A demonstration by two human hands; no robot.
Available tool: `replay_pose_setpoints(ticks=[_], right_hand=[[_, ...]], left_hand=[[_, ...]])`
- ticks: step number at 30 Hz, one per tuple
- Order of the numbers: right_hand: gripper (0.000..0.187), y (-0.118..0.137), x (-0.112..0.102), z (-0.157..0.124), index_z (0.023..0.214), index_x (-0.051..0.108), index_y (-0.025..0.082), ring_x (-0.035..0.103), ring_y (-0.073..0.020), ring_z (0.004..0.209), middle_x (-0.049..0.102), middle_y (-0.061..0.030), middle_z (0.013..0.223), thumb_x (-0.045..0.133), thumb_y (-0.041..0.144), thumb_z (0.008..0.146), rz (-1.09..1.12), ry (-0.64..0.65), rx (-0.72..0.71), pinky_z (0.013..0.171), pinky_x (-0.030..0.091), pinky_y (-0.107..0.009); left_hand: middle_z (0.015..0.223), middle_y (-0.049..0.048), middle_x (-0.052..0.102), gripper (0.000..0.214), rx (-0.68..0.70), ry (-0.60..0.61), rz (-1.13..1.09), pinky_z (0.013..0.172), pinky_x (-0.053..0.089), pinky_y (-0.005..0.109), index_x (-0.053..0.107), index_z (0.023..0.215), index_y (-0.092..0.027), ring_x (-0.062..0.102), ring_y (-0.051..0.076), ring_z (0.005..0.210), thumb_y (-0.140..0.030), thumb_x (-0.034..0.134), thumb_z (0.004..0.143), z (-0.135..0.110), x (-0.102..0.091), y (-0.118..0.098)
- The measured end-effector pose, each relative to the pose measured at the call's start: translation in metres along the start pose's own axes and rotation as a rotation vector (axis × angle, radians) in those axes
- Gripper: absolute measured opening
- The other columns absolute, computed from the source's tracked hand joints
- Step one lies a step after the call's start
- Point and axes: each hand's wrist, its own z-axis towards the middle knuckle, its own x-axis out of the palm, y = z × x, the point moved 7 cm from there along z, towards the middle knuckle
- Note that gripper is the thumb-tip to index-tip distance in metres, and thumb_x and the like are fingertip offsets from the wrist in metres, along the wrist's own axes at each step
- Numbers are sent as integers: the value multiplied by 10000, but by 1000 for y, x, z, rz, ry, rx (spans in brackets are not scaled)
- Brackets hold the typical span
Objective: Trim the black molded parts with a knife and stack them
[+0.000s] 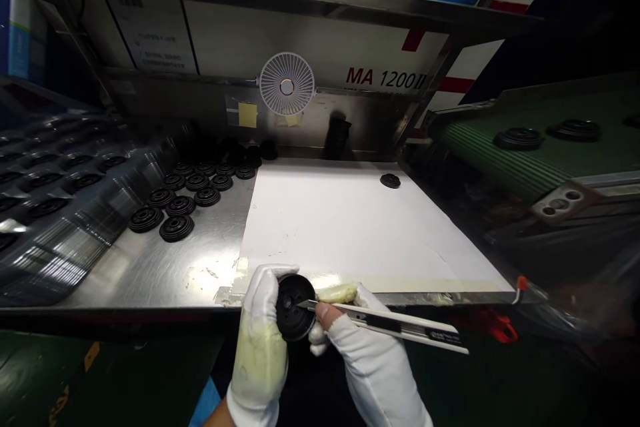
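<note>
So, my gloved left hand (pixel 263 337) curls closed around a black moulded disc (pixel 293 307), held just in front of me. My right hand (pixel 373 367) grips a snap-off utility knife (pixel 390 323), its blade tip touching the disc. Rows of black ribbed discs (pixel 193 197) sit on the steel table (pixel 125 273) at eleven o'clock.

This is a factory production line, with black moulded parts (pixel 180 228) in rows on a stainless steel workbench (pixel 150 273) beside a green belt conveyor (pixel 500 163).
</note>
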Motion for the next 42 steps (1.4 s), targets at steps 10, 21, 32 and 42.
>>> replay_pose_setpoints(ticks=[10,21,32,42], right_hand=[[258,-1,3,1,634,588,149,558,-118,484,602,-4,535,650,369,753,18,3,24,509,485,-250],[219,4,-1,-4,678,598,156,569,-123,502,611,3,548,650,350,765,-42,-52,-59,544,488,-256],[229,1,2,-1,691,592,154,569,-131,503,610,1,559,659,366,746,26,-9,-14,526,487,-261],[215,7,0,-5,707,599,159,579,-141,519,618,0,552,657,361,754,-31,-61,-27,553,483,-271]], left_hand=[[833,-20,635,312,17,94,79,710,480,243,553,920,-233,601,156,773,-79,605,653,-1,4,9],[819,-28,615,320,49,103,64,681,468,213,549,902,-239,575,133,752,-24,553,667,-1,5,7],[808,4,647,260,-19,52,67,638,484,272,574,872,-224,601,181,752,-59,553,672,1,3,4],[847,18,648,244,-3,77,60,651,476,269,595,891,-211,599,190,823,-66,525,708,0,4,9]])
